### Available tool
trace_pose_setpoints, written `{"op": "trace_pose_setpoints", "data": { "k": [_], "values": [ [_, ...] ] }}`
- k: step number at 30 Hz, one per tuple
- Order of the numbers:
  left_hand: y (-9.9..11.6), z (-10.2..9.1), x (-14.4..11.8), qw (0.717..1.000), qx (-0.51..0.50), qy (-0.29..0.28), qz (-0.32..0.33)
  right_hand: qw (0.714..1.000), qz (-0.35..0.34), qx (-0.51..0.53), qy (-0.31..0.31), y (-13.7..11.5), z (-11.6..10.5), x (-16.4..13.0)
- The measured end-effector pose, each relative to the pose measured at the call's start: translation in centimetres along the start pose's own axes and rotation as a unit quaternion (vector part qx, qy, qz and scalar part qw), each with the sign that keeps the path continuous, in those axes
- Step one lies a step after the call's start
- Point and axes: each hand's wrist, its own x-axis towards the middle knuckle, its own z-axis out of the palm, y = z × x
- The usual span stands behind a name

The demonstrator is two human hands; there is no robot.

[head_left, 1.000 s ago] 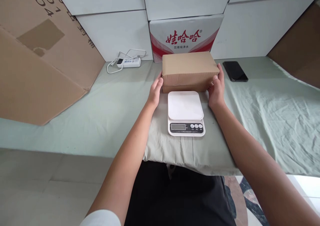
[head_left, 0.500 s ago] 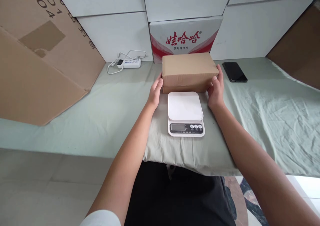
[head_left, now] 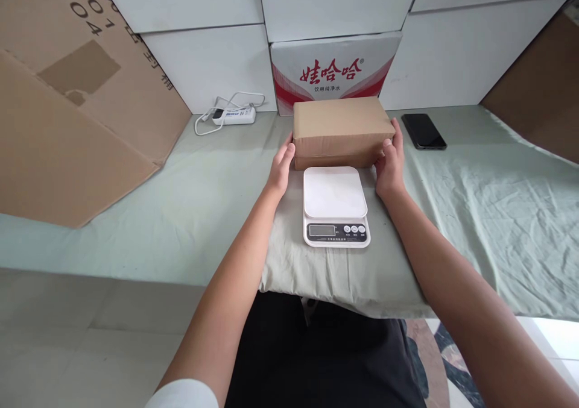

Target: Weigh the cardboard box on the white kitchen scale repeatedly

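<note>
A brown cardboard box [head_left: 341, 132] rests on the cloth-covered table, just behind a white digital kitchen scale [head_left: 335, 194]. My left hand [head_left: 281, 166] grips the box's left end, thumb at the front corner. On the opposite end, my right hand [head_left: 391, 162] holds the box with its thumb on the front face and fingers around the side. The scale lies between my forearms; its platform bears nothing, and its dark display shows no digits that I can make out.
Right of the box lies a black phone [head_left: 424, 131]. A white power strip [head_left: 234, 116] with a coiled cable sits at the back left. Behind stands a red-and-white printed carton [head_left: 335, 64]. Large cardboard sheets flank the table, the left one [head_left: 76, 131] being nearer.
Almost nothing differs: both hands keep their hold on the box, and the view has shifted very slightly.
</note>
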Motion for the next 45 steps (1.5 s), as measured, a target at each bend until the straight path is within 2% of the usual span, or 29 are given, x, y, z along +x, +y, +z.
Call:
{"op": "trace_pose_setpoints", "data": {
  "k": [2, 4, 8, 11, 14, 18, 21, 24, 31, 45],
  "values": [
    [0.4, 0.2, -0.1, 0.999, 0.023, -0.021, 0.010, 1.000, 0.022, 0.018, 0.010, -0.2, 0.3, 0.1],
    [1.2, 0.5, -0.3, 0.998, 0.046, -0.039, 0.032, 1.000, 0.009, 0.020, 0.020, -1.2, 0.8, 0.2],
    [3.8, 1.3, -1.6, 0.992, 0.072, -0.037, 0.098, 0.998, -0.052, 0.002, 0.032, -6.0, 1.0, 0.4],
    [5.9, 1.4, -3.7, 0.986, 0.064, -0.032, 0.152, 0.995, -0.094, -0.007, 0.038, -10.0, 0.2, -0.7],
    [6.7, 1.0, -6.7, 0.983, 0.060, -0.023, 0.174, 0.993, -0.115, -0.027, 0.016, -11.8, -1.4, -3.2],
    [5.4, 0.6, -10.5, 0.990, 0.047, -0.001, 0.136, 0.995, -0.087, -0.037, -0.031, -10.9, -2.5, -7.3],
    [3.8, 1.0, -12.2, 0.994, 0.029, 0.016, 0.104, 0.997, -0.060, -0.043, -0.005, -10.2, -2.2, -9.5],
    [3.1, 1.3, -13.0, 0.995, 0.027, 0.018, 0.098, 0.997, -0.044, -0.051, 0.032, -10.4, -1.8, -10.6],
    [3.1, 0.9, -13.7, 0.995, 0.025, 0.024, 0.091, 0.998, -0.015, -0.060, 0.027, -11.7, -1.7, -11.0],
    [3.0, 0.8, -13.6, 0.995, 0.024, 0.029, 0.091, 0.995, -0.048, -0.086, 0.035, -12.2, -1.5, -11.3]
  ]
}}
